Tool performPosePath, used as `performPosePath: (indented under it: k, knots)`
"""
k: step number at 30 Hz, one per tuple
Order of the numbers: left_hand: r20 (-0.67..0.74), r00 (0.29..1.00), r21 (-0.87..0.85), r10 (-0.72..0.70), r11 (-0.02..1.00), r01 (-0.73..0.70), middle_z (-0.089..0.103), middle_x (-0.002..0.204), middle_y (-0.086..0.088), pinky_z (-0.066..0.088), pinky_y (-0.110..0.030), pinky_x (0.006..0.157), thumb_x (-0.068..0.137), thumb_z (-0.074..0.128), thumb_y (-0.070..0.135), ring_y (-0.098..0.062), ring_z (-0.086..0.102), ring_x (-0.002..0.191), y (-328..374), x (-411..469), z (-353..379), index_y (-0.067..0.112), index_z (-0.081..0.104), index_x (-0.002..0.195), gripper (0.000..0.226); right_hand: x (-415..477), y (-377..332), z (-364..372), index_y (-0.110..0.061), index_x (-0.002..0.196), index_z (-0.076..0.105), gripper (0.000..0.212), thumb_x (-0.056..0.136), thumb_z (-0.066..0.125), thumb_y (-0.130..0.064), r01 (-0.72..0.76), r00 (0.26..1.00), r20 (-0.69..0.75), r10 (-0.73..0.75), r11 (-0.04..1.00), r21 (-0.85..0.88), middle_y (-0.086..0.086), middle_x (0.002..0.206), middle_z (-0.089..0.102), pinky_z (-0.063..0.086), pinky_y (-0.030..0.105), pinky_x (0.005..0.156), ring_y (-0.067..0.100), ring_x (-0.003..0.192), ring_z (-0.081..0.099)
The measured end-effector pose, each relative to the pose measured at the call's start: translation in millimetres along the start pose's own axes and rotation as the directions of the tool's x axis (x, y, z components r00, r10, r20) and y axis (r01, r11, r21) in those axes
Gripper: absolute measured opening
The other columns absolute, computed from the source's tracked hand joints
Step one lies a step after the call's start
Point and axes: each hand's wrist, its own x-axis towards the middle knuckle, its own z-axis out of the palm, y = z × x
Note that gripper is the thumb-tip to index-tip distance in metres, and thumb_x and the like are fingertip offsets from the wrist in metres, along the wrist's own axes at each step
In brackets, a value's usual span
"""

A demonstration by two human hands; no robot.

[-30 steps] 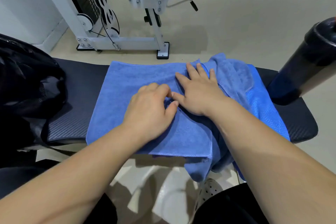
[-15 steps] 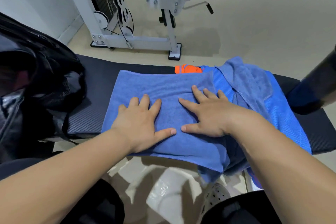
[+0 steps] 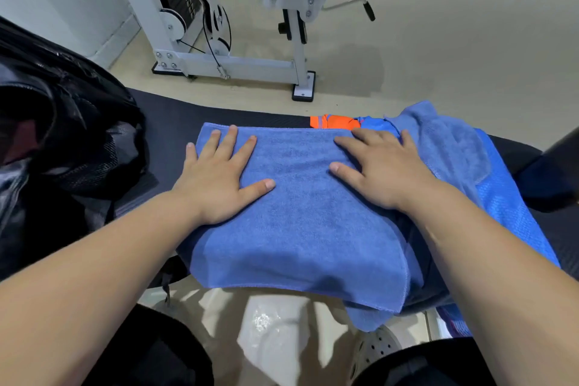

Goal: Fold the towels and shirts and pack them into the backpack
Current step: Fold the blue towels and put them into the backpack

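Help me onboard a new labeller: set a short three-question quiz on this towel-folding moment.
1. True or false: the left hand and right hand both lie flat, fingers straight, on the folded blue towel.
2. The black backpack sits on the person's: A) left B) right C) lap.
3. Fill in: the orange fabric peeks out just beyond the ___ hand's fingertips.

Key: 1 true; 2 A; 3 right.

Left grip (image 3: 219, 180) and right grip (image 3: 383, 174) lie flat, splayed.
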Motion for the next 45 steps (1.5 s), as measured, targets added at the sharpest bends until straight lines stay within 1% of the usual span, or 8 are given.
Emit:
performPosePath:
  k: [3,6,10,17,23,32,38,45]
  knots:
    - [-0.139,0.990,-0.067,0.023,0.997,-0.033,0.029,0.162,0.000,0.026,-0.056,0.116,0.082,0.014,0.081,-0.030,0.026,0.146,-7.1,10.1,-13.2,0.040,0.033,0.152,0.083,16.5,1.2,-4.6,-0.033,0.123,0.058,0.045,0.097,0.034,-0.060,-0.020,0.975,-0.222,0.027,0.999,0.036,-0.002,0.128,0.058,0.027,0.051,0.111,0.028,0.123,0.045]
    - [-0.235,0.972,-0.076,0.001,0.997,-0.020,0.053,0.141,-0.003,0.041,-0.053,0.105,0.095,0.037,0.056,-0.036,0.043,0.128,-16.5,29.5,-28.6,0.029,0.047,0.145,0.057,34.7,1.1,-3.0,-0.027,0.123,0.060,0.029,0.100,0.044,-0.031,-0.001,0.943,-0.333,0.017,0.999,0.046,0.001,0.117,0.063,0.032,0.044,0.099,0.030,0.114,0.049]
    - [-0.166,0.986,0.041,0.001,0.999,0.006,0.057,0.130,-0.005,0.043,-0.050,0.101,0.097,0.050,0.035,-0.035,0.046,0.122,-24.6,51.9,-42.9,0.027,0.052,0.139,0.043,49.6,4.2,-4.4,-0.027,0.113,0.063,0.031,0.088,0.050,-0.014,-0.062,0.951,-0.306,0.052,0.998,-0.023,0.000,0.104,0.066,0.028,0.038,0.079,0.030,0.102,0.047]
    - [-0.041,0.999,0.064,-0.019,0.998,0.021,0.051,0.106,-0.002,0.039,-0.032,0.081,0.090,0.063,0.044,-0.026,0.050,0.095,-32.7,70.4,-63.1,0.024,0.060,0.106,0.025,57.7,10.7,-17.0,-0.030,0.110,0.065,0.020,0.090,0.062,-0.031,-0.146,0.966,-0.204,0.156,0.987,0.062,-0.001,0.106,0.067,0.039,0.041,0.086,0.028,0.110,0.049]
    - [0.020,0.993,-0.129,-0.112,0.985,0.114,0.061,0.106,0.002,0.046,-0.033,0.083,0.085,0.074,0.042,-0.023,0.056,0.098,-36.2,68.7,-68.9,0.024,0.059,0.114,0.037,56.9,9.8,-18.3,-0.025,0.086,0.066,0.004,0.087,0.062,-0.024,-0.201,0.961,-0.150,0.231,0.961,0.192,0.001,0.092,0.070,0.049,0.035,0.077,0.028,0.097,0.059]
    - [0.060,0.972,-0.317,-0.228,0.919,0.235,0.068,0.086,-0.001,0.049,-0.030,0.068,0.082,0.077,0.023,-0.020,0.062,0.080,-40.0,53.2,-72.5,0.020,0.067,0.092,0.015,40.4,10.8,-34.6,-0.022,0.078,0.069,0.011,0.079,0.065,-0.012,-0.268,0.934,-0.092,0.346,0.846,0.461,-0.008,0.076,0.066,0.045,0.027,0.060,0.015,0.075,0.058]
    - [0.107,0.920,-0.746,-0.376,0.581,0.325,0.063,0.068,-0.013,0.039,-0.023,0.039,0.085,0.074,0.003,-0.017,0.056,0.042,-39.0,46.7,-75.1,0.007,0.063,0.087,0.012,29.7,12.8,-46.1,-0.008,0.090,0.066,0.008,0.090,0.062,-0.002,-0.274,0.915,0.080,0.396,0.464,0.842,0.008,0.069,0.063,0.049,0.022,0.040,0.013,0.044,0.062]
    - [0.233,0.876,-0.951,-0.422,0.090,0.296,0.053,0.082,-0.008,0.056,-0.030,0.041,0.094,0.062,-0.003,-0.016,0.067,0.045,-32.2,47.3,-83.6,0.014,0.047,0.092,0.023,24.3,16.8,-54.9,-0.011,0.091,0.057,0.014,0.096,0.057,0.002,-0.209,0.911,0.163,0.378,0.084,0.974,0.010,0.085,0.058,0.063,0.035,0.058,0.028,0.069,0.075]
